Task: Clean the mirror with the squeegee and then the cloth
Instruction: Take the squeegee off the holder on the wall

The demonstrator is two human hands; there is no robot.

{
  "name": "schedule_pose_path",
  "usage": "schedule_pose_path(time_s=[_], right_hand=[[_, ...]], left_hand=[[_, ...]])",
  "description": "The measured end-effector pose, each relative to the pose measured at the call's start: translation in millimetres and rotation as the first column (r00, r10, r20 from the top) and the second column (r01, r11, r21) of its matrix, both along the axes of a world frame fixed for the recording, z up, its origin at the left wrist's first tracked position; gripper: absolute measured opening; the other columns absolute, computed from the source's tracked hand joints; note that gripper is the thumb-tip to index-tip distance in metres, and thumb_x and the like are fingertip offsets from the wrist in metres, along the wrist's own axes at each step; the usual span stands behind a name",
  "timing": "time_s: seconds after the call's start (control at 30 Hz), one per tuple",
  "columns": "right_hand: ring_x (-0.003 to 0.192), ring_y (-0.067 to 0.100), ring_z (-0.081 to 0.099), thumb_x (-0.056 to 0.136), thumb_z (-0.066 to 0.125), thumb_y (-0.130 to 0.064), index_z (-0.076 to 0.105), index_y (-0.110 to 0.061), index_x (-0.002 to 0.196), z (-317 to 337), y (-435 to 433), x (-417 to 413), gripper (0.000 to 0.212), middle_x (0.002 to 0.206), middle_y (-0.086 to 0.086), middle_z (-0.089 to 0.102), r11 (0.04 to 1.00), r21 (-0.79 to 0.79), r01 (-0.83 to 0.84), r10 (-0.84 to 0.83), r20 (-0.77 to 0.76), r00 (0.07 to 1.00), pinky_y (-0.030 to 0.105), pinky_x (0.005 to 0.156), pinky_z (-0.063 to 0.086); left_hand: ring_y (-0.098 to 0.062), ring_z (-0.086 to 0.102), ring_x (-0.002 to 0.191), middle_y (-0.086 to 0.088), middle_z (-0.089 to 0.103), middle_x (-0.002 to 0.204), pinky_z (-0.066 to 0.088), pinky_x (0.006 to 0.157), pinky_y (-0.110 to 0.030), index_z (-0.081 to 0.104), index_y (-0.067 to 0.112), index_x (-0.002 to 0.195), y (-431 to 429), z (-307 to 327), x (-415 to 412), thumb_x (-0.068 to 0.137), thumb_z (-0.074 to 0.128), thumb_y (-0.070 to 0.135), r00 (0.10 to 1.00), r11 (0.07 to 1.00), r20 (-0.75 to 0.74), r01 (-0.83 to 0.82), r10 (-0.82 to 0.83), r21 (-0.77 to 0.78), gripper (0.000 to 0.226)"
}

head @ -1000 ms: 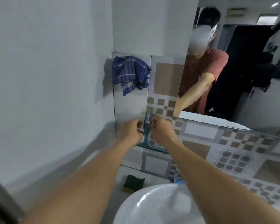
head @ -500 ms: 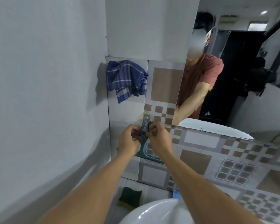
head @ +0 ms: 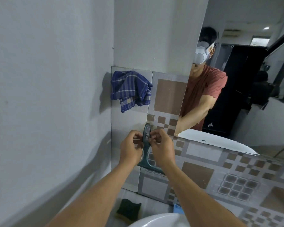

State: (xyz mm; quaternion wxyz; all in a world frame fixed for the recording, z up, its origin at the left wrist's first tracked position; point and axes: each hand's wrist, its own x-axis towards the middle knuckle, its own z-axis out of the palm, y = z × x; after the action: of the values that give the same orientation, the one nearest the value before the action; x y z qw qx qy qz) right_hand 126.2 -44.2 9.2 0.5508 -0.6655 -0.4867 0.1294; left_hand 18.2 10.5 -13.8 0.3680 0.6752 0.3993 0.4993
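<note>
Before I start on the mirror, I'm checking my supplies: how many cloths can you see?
1. A blue plaid cloth hangs on the tiled wall above both hands, left of the mirror. Others may lie outside the view.

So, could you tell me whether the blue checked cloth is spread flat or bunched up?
Bunched up. The blue checked cloth hangs in loose folds on the tiled wall, above the squeegee and apart from both hands.

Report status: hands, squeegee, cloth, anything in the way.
Both hands, left hand and right hand, pinching the squeegee handle at its wall hook. Cloth hangs untouched above. Mirror path unobstructed.
</note>
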Motion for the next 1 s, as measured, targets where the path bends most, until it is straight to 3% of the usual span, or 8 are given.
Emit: schedule_pose_path(time_s=[0.27,0.43,0.53,0.63,0.7,0.83,0.93,1.0], right_hand=[[0.085,0.009,0.064,0.095,0.063,-0.001,0.061,-0.024,0.099,25.5,-15.8,-6.3,0.023,0.092,-0.01,0.066,0.999,0.044,-0.013,0.016,-0.079,0.997,0.02,0.072,0.054],[0.087,0.006,0.064,0.093,0.068,-0.008,0.061,-0.024,0.1,51.8,-34.4,-10.5,0.018,0.094,-0.009,0.068,0.996,0.081,-0.03,0.036,-0.071,0.997,0.027,0.079,0.056],[0.087,0.012,0.066,0.093,0.07,-0.011,0.06,-0.023,0.1,72.9,-52.0,-8.6,0.018,0.094,-0.004,0.069,0.992,0.112,-0.055,0.062,-0.063,0.996,0.023,0.071,0.054],[0.083,0.012,0.066,0.092,0.07,-0.008,0.059,-0.024,0.103,97.9,-73.2,-3.5,0.023,0.09,-0.003,0.068,0.986,0.155,-0.064,0.075,-0.067,0.995,0.02,0.064,0.053],[0.078,0.015,0.067,0.09,0.071,-0.006,0.059,-0.026,0.109,114.3,-88.9,-1.0,0.03,0.086,-0.001,0.067,0.976,0.205,-0.078,0.094,-0.071,0.993,0.026,0.065,0.058],[0.081,0.04,0.069,0.089,0.07,0.0,0.059,-0.036,0.126,150.0,-123.4,5.4,0.053,0.088,0.017,0.066,0.949,0.284,-0.133,0.157,-0.061,0.986,0.055,0.073,0.061],[0.087,0.039,0.072,0.088,0.07,0.0,0.054,-0.049,0.13,175.7,-150.7,13.0,0.067,0.09,0.01,0.071,0.938,0.312,-0.151,0.179,-0.065,0.982,0.056,0.077,0.061],[0.09,0.041,0.072,0.089,0.069,0.001,0.053,-0.046,0.137,188.1,-169.0,18.1,0.069,0.093,0.006,0.074,0.929,0.335,-0.157,0.194,-0.08,0.978,0.059,0.079,0.06]], left_hand=[[-0.008,0.066,0.09,0.008,0.069,0.095,0.06,0.079,-0.026,0.064,0.02,0.096,-17.3,27.2,-7.0,0.084,0.068,-0.008,1.0,0.999,0.013,0.022,-0.023,0.029,0.03],[-0.006,0.066,0.092,0.008,0.07,0.097,0.055,0.073,-0.013,0.065,0.019,0.1,-35.8,52.7,-13.2,0.085,0.068,-0.006,0.998,0.996,0.047,0.035,-0.039,0.082,0.029],[-0.003,0.067,0.092,0.01,0.07,0.099,0.053,0.073,-0.01,0.066,0.02,0.102,-50.5,69.4,-16.1,0.086,0.069,-0.002,0.997,0.989,0.059,0.049,-0.058,0.137,0.028],[-0.008,0.067,0.096,0.008,0.071,0.103,0.057,0.084,-0.022,0.066,0.02,0.106,-68.5,90.4,-15.4,0.088,0.07,0.003,0.995,0.979,0.071,0.056,-0.071,0.196,0.025],[-0.007,0.067,0.097,0.009,0.071,0.103,0.059,0.088,-0.03,0.066,0.021,0.106,-80.4,106.0,-13.2,0.089,0.069,0.003,0.991,0.974,0.088,0.076,-0.097,0.213,0.025],[-0.012,0.067,0.101,0.007,0.07,0.106,0.059,0.091,-0.039,0.065,0.022,0.109,-105.3,140.9,-5.1,0.089,0.069,0.004,0.983,0.959,0.096,0.128,-0.156,0.252,0.027],[-0.01,0.069,0.1,0.007,0.071,0.108,0.06,0.089,-0.037,0.065,0.02,0.114,-128.0,165.2,2.8,0.089,0.07,0.008,0.97,0.933,0.12,0.166,-0.213,0.318,0.028],[-0.007,0.069,0.099,0.008,0.072,0.11,0.06,0.087,-0.033,0.065,0.019,0.119,-142.2,177.8,9.1,0.087,0.072,0.012,0.961,0.913,0.125,0.187,-0.247,0.362,0.033]])
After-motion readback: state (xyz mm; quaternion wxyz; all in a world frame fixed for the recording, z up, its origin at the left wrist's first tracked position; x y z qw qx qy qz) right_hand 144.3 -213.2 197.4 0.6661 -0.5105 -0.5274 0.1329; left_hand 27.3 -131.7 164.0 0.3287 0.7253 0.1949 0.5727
